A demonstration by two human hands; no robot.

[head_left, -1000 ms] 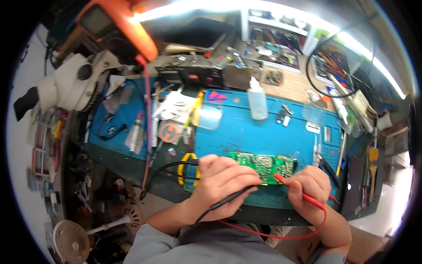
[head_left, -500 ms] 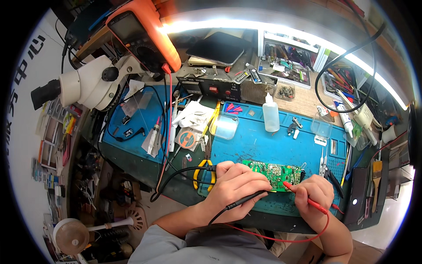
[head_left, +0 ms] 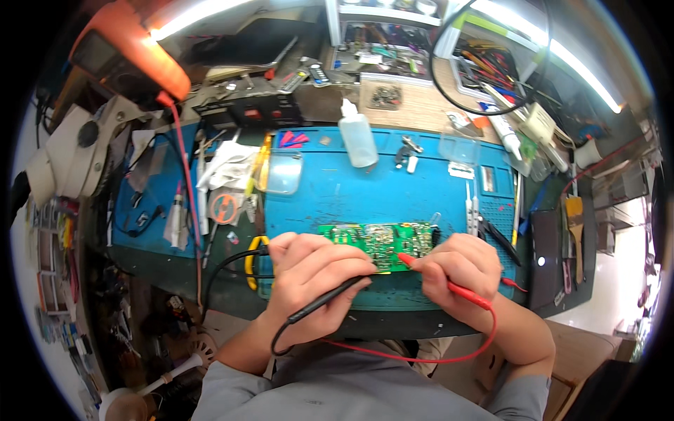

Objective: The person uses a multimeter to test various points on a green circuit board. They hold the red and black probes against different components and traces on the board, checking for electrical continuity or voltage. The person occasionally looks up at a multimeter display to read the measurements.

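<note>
A green circuit board (head_left: 379, 242) lies solder side up near the front of the blue work mat (head_left: 309, 203). My left hand (head_left: 316, 274) covers its left end, fingers closed round a black test probe (head_left: 319, 302) whose tip is hidden. In my right hand (head_left: 467, 266) is a red test probe (head_left: 472, 296). Its red tip end points at the right half of the board; whether the metal touches cannot be told. A red lead loops below both hands. The orange multimeter (head_left: 133, 59) stands at the back left, with a red lead plugged in.
A white squeeze bottle (head_left: 359, 139) and a clear plastic box (head_left: 284, 172) stand behind the board. Tweezers (head_left: 472, 209) and black-handled pliers (head_left: 500, 238) lie at its right. Yellow-handled pliers (head_left: 251, 264) sit left of my left hand. A microscope (head_left: 88, 144) occupies the left.
The whole view has shifted, so the bench appears farther left and higher. Both hands keep their probes at the board, with little visible change in grip.
</note>
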